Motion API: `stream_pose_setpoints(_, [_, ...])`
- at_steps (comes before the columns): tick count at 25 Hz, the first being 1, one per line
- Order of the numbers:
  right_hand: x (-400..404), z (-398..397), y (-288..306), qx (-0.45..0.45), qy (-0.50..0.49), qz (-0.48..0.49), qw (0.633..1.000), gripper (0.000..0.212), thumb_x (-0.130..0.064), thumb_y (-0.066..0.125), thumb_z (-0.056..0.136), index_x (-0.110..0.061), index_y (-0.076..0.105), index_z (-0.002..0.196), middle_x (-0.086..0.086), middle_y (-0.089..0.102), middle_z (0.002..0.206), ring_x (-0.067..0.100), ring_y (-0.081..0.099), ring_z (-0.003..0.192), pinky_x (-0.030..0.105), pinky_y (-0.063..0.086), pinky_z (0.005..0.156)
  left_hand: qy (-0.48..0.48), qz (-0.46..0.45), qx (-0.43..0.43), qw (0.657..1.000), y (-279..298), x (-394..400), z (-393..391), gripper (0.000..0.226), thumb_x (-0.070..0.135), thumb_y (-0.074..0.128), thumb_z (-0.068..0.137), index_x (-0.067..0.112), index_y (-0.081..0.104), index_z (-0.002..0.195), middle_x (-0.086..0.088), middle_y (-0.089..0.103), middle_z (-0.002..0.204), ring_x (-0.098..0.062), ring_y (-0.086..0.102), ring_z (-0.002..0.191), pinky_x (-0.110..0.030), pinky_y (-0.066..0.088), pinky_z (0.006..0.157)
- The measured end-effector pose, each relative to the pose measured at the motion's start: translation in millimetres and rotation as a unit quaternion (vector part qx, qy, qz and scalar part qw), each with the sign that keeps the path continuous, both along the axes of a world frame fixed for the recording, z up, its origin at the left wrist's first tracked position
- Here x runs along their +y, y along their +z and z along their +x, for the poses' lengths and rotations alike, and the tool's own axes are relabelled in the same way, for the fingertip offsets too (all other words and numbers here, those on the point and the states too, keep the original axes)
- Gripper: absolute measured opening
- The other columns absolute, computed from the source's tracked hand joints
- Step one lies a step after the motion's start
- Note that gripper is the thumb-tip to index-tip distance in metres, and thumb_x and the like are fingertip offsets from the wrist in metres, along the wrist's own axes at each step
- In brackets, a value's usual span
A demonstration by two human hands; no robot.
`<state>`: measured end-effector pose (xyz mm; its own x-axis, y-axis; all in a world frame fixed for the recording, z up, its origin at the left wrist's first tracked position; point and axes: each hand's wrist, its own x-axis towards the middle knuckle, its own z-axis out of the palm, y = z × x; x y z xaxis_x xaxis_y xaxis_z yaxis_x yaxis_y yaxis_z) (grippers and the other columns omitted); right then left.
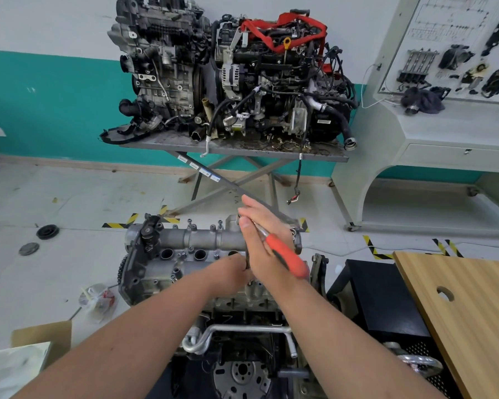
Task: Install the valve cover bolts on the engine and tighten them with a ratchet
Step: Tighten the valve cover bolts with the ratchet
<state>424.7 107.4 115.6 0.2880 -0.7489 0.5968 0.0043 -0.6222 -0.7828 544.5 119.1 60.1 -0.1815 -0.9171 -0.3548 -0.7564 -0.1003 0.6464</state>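
A grey engine (pixel 167 263) with its valve cover (pixel 202 240) stands in front of me. Several bolts (pixel 191 224) stand upright along the cover's far edge. My right hand (pixel 264 240) lies over a ratchet with a red handle (pixel 288 259), thumb on its metal shaft and fingers stretched straight. The handle slants down to the right. My left hand (pixel 234 269) curls around the dark extension below the ratchet head, over the cover's right part. The socket end is hidden by my hands.
Two other engines (pixel 231 73) sit on a grey scissor table (pixel 234 148) behind. A wooden board (pixel 473 306) lies at the right over a black cabinet (pixel 383 298). A cardboard box (pixel 41 338) and a plastic bag (pixel 98 298) lie on the floor at left. A training panel (pixel 450 53) stands at far right.
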Motion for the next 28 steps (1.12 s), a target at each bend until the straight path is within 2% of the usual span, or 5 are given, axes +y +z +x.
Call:
stream_pose_setpoints(5, [-14,-10,18,0.215,-0.003,-0.184,0.959,0.028,-0.001,0.065,0.088,-0.009,0.072,0.114,0.010,0.066,0.125,0.030,0.065,0.109,0.042,0.051,0.092,-0.002,-0.038,-0.059,0.998,1,1,-5,0.026,0.018,0.048,0.100,0.004,0.065,0.114,-0.001,0.064,0.106,-0.025,0.061,0.111,-0.034,0.046,0.095])
stream_pose_setpoints(8, [-22,-9,41,0.428,-0.106,-0.386,0.811,0.019,-0.003,0.059,0.082,-0.010,0.067,0.097,0.006,0.065,0.104,0.029,0.059,0.086,0.038,0.042,0.072,0.060,-0.087,-0.010,0.994,-2,1,-8,0.038,0.021,0.055,0.100,-0.001,0.053,0.131,0.005,0.057,0.120,-0.007,0.056,0.108,-0.010,0.041,0.085])
stream_pose_setpoints(13, [-21,12,76,0.622,-0.073,-0.371,0.685,0.007,-0.018,0.048,0.096,-0.017,0.048,0.103,0.002,0.058,0.104,0.025,0.049,0.093,0.036,0.027,0.070,0.068,-0.021,-0.076,0.995,-9,-2,-2,0.038,0.044,0.044,0.101,0.013,0.056,0.082,-0.004,0.063,0.082,-0.020,0.062,0.077,-0.039,0.051,0.080])
stream_pose_setpoints(22, [-30,27,105,0.697,0.163,-0.191,0.672,0.016,-0.021,0.051,0.090,-0.018,0.045,0.075,0.000,0.052,0.084,0.022,0.047,0.071,0.038,0.041,0.059,0.076,-0.056,-0.036,0.995,-6,9,1,0.055,0.054,0.031,0.103,0.010,0.060,0.088,-0.008,0.072,0.092,-0.024,0.069,0.084,-0.046,0.053,0.083])
stream_pose_setpoints(28, [-33,35,107,0.731,0.115,-0.098,0.665,0.034,-0.030,0.054,0.090,-0.017,0.055,0.058,-0.002,0.057,0.048,0.023,0.055,0.049,0.024,0.036,0.048,-0.009,-0.042,-0.099,0.994,-5,1,0,0.040,0.048,0.030,0.105,0.025,0.049,0.078,0.002,0.056,0.082,-0.017,0.056,0.079,-0.038,0.046,0.078])
